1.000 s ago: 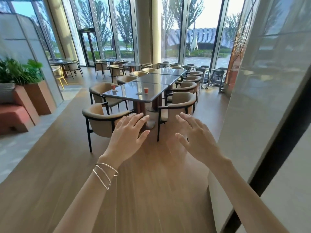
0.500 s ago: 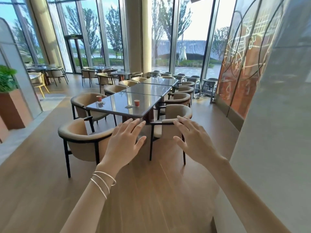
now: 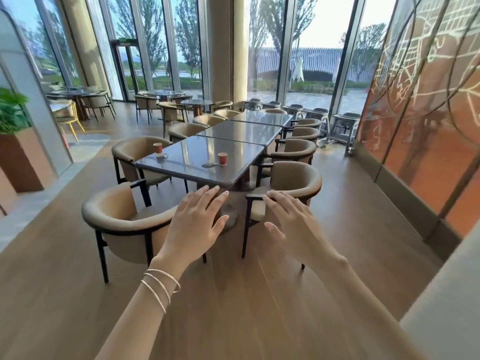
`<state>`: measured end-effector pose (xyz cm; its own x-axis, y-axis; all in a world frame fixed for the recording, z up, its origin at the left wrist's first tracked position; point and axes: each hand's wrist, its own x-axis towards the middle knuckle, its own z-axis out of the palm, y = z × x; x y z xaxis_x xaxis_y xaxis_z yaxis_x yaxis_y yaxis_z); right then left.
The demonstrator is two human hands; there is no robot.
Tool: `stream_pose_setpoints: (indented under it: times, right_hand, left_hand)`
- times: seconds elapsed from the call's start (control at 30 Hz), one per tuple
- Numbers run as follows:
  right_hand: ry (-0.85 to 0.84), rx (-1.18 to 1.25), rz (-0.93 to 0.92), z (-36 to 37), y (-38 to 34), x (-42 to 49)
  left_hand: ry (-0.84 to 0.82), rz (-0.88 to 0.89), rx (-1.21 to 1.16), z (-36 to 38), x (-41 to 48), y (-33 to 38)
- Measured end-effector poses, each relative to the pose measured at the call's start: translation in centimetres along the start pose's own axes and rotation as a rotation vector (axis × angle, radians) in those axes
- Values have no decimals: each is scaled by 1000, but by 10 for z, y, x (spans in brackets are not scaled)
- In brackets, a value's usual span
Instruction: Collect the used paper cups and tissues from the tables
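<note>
Approaching the grey table [image 3: 197, 166], we hold our left hand [image 3: 193, 224] and right hand [image 3: 289, 224] released, fingers spread, empty. One red paper cup [image 3: 222, 158] stands on the glossy top, another [image 3: 157, 147] near its left edge, each beside crumpled tissue [image 3: 210, 165]. We judge the cups light and crushable: grip the sidewall gently.

Left hand [image 3: 196, 224] and right hand [image 3: 292, 224] outstretched, fingers spread, empty.

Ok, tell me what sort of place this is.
Probably a café or restaurant seating area: a row of dark tables ringed by matching tan armchairs, red paper cups left on the nearest one, and more dining sets by the floor-to-ceiling windows.
</note>
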<state>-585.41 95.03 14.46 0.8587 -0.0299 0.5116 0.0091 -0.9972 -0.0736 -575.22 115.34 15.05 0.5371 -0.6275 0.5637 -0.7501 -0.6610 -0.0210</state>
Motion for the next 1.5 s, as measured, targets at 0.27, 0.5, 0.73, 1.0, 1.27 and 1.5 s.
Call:
stream_pose_setpoints:
  times: [0.27, 0.5, 0.73, 1.0, 1.27, 1.5]
  right_hand:
    - [-53, 66, -61, 74, 84, 125]
    - [-33, 94, -113, 116, 152, 243]
    - [-112, 130, -125, 182, 193, 307]
    - [-143, 67, -111, 260, 233, 402]
    - [-152, 5, -76, 322, 265, 538]
    - [-261, 30, -62, 395, 280, 598]
  left_hand:
    - [-38, -94, -4, 84, 104, -49]
    - [-10, -155, 0, 144, 213, -90]
    - [-69, -191, -14, 220, 266, -132]
    - [-74, -162, -61, 307, 346, -209]
    - [-85, -134, -70, 376, 459, -314]
    - [-133, -145, -103, 431, 490, -369]
